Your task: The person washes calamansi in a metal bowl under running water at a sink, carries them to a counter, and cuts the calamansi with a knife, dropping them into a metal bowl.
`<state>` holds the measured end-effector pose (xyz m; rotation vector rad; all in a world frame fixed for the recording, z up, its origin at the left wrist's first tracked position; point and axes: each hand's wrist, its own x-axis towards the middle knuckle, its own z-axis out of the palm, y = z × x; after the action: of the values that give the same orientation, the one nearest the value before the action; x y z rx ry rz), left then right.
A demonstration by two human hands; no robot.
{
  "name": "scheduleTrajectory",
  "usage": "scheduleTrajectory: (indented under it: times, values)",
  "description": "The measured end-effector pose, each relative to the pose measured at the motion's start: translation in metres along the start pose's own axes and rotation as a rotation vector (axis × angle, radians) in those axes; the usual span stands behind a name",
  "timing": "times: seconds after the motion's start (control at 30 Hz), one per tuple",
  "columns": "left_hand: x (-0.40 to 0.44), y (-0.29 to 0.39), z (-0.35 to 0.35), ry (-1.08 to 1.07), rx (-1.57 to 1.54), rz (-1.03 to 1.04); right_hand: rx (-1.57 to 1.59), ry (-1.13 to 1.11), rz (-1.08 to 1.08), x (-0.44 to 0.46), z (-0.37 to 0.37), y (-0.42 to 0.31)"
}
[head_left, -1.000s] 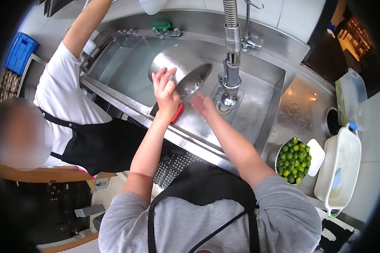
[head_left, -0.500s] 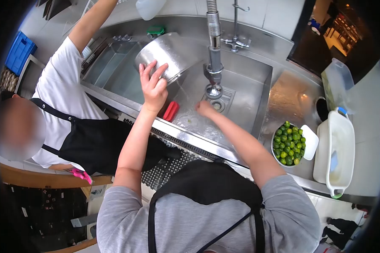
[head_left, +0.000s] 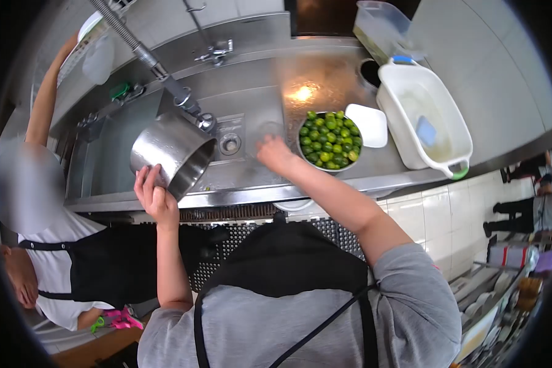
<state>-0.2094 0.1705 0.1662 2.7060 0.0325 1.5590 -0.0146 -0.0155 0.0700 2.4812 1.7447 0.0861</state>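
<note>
A steel pot (head_left: pixel 165 147) hangs tilted over the sink, its mouth turned toward the lower right. My left hand (head_left: pixel 158 195) grips it at the near side, fingers against the outer wall. My right hand (head_left: pixel 275 153) is over the right edge of the sink basin, just left of a round bowl heaped with small green limes (head_left: pixel 330 140). Its fingers look curled but are blurred, and I cannot make out whether they hold anything. A faint see-through smear shows just beyond the fingertips.
A spray faucet (head_left: pixel 190 104) hangs beside the pot above the sink drain (head_left: pixel 229 143). Right of the limes are a white lid-like piece (head_left: pixel 368 125) and a white tub (head_left: pixel 405 110). A co-worker in a black apron (head_left: pixel 113 264) stands close at left, one arm raised toward a rack.
My view has swung right. The pot has come nearer to me and tipped so its mouth shows. My right hand has moved from near the drain toward the limes.
</note>
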Motion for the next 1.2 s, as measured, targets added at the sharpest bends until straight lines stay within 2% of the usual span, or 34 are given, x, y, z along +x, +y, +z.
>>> scheduleTrajectory:
  times: [0.07, 0.13, 0.2, 0.27, 0.33, 0.37, 0.43, 0.47, 0.53, 0.6, 0.67, 0.83, 0.93, 1.07, 1.2]
  values:
    - [-0.001, 0.018, 0.005, 0.001, -0.083, 0.033, 0.718, 0.282, 0.030, -0.039, 0.001, 0.003]
    - [-0.002, 0.039, 0.011, -0.021, -0.140, 0.011, 0.963, 0.303, 0.181, -0.095, -0.035, 0.019]
    - [0.001, 0.058, 0.020, -0.026, -0.229, 0.016, 1.076, 0.484, 0.403, -0.143, -0.039, 0.043]
    - [0.001, 0.067, 0.035, -0.047, -0.333, 0.033, 1.105, 0.626, 0.727, -0.190, -0.024, 0.066]
    - [0.008, 0.067, 0.058, -0.026, -0.397, 0.078, 1.592, 0.614, 1.125, -0.224, -0.003, 0.067]
    - [0.014, 0.064, 0.074, -0.006, -0.399, 0.076, 1.586, 0.621, 1.136, -0.226, 0.007, 0.058]
    - [0.026, 0.060, 0.105, 0.017, -0.383, 0.090, 2.039, 0.639, 1.240, -0.225, 0.023, 0.037]
    - [0.031, 0.060, 0.120, 0.026, -0.368, 0.106, 2.035, 0.657, 1.251, -0.217, 0.024, 0.028]
    - [0.037, 0.054, 0.142, 0.011, -0.388, 0.124, 2.329, 0.797, 1.252, -0.191, 0.025, 0.015]
    - [0.040, 0.043, 0.160, -0.015, -0.486, 0.014, 2.364, 0.896, 1.301, -0.172, 0.034, 0.014]
    - [0.041, 0.038, 0.173, -0.016, -0.506, 0.012, 2.395, 0.998, 1.353, -0.160, 0.044, 0.015]
    - [0.031, 0.022, 0.198, -0.058, -0.539, -0.112, 2.258, 1.317, 1.560, -0.136, 0.040, 0.015]
    - [0.028, 0.014, 0.207, -0.082, -0.562, -0.143, 2.345, 1.384, 1.505, -0.135, 0.056, 0.018]
    - [0.024, 0.005, 0.217, -0.133, -0.598, -0.162, 2.258, 1.444, 1.627, -0.133, 0.054, 0.019]
    - [0.031, -0.001, 0.230, -0.147, -0.592, -0.148, 2.193, 1.381, 1.741, -0.135, 0.046, 0.023]
